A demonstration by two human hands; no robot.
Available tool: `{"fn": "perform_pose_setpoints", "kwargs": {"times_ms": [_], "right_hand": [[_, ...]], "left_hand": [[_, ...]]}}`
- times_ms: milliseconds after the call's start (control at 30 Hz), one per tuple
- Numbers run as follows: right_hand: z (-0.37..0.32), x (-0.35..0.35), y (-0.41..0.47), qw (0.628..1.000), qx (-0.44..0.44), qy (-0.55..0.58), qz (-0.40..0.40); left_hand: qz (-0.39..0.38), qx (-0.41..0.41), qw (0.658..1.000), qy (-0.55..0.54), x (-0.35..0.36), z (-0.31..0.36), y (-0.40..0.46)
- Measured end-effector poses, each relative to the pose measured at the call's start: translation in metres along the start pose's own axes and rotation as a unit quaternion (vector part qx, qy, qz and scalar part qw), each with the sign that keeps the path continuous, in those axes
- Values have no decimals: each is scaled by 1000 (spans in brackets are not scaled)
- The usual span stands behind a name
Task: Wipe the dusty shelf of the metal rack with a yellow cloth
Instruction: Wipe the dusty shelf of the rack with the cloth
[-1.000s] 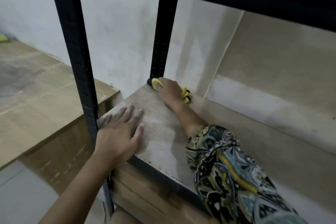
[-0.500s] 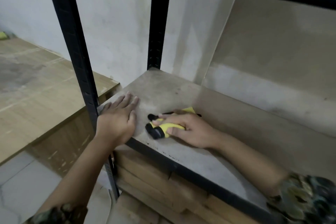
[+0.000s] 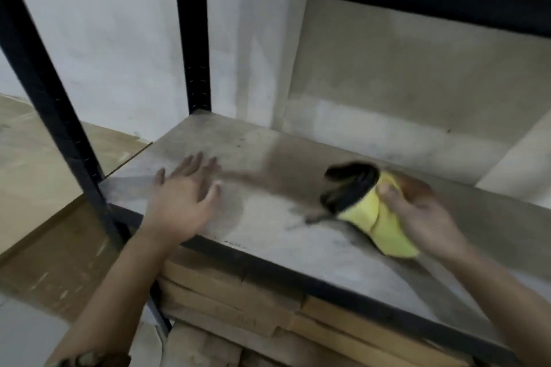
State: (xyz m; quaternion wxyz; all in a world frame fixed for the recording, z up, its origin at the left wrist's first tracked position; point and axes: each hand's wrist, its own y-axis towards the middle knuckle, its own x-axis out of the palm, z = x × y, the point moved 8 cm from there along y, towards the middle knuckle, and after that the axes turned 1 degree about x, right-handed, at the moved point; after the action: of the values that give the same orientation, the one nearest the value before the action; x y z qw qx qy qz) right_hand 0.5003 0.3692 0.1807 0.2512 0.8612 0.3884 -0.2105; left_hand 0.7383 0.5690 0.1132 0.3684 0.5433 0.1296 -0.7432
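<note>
**dustbuster_22:** While the left hand point(image 3: 182, 202) is spread flat on the shelf point(image 3: 268, 217) near the front left post point(image 3: 56, 116), fingers straight and holding nothing, the right hand point(image 3: 423, 214) has the yellow cloth point(image 3: 375, 217) bunched in a pinch, thumb on top. The cloth's out on the right half of the board, and its leading edge looks black with grime. Any tips for this pass?

**rackrat:** Looks like you're mid-sweep, and I'd guess about halfway, since there's a grey dust patch by your left hand and streaks right beside the cloth. Three things I'd do. One, refold so a clean yellow face touches the board; that dirty end will probably just smear. Two, flatten your palm over the cloth instead of pinching it, so more fabric meets the surface. Three, work in overlapping strokes from the back wall point(image 3: 387, 92) toward the front metal lip point(image 3: 298, 274), then gather the dust at one spot.

**dustbuster_22:** And the bracing hand?

**rackrat:** Fine for balance, but it's parked on dusty board, so you'll need to lift it and do under there too.
</note>
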Motion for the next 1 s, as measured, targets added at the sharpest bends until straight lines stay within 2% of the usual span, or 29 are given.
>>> {"fn": "perform_pose_setpoints", "kwargs": {"times_ms": [33,100,200,300,400,533,667,800,933,1000], "right_hand": [[5,-22,14,996,4,-51,76],[13,-51,41,980,-14,-114,160],[47,-68,84,962,11,-199,186],[96,-48,114,940,99,-305,121],[115,-12,118,934,110,-336,42],[80,12,84,954,0,-300,4],[31,55,9,955,-113,-246,-125],[7,69,-62,950,-134,-180,-219],[-2,60,-105,951,-125,-137,-249],[-4,47,-116,959,-88,-96,-250]], "left_hand": [[-14,25,1000,-9,7,19,1],[-50,70,996,-19,26,56,0],[-84,99,992,-2,52,83,-6],[-73,80,994,-7,57,81,-7],[-71,82,994,-8,57,80,-5],[-49,84,995,-10,54,82,-5],[-42,83,996,-8,54,82,-4],[-43,82,996,7,54,84,-6],[-53,93,994,2,51,88,-9],[-58,93,994,-16,49,92,-10]]}}
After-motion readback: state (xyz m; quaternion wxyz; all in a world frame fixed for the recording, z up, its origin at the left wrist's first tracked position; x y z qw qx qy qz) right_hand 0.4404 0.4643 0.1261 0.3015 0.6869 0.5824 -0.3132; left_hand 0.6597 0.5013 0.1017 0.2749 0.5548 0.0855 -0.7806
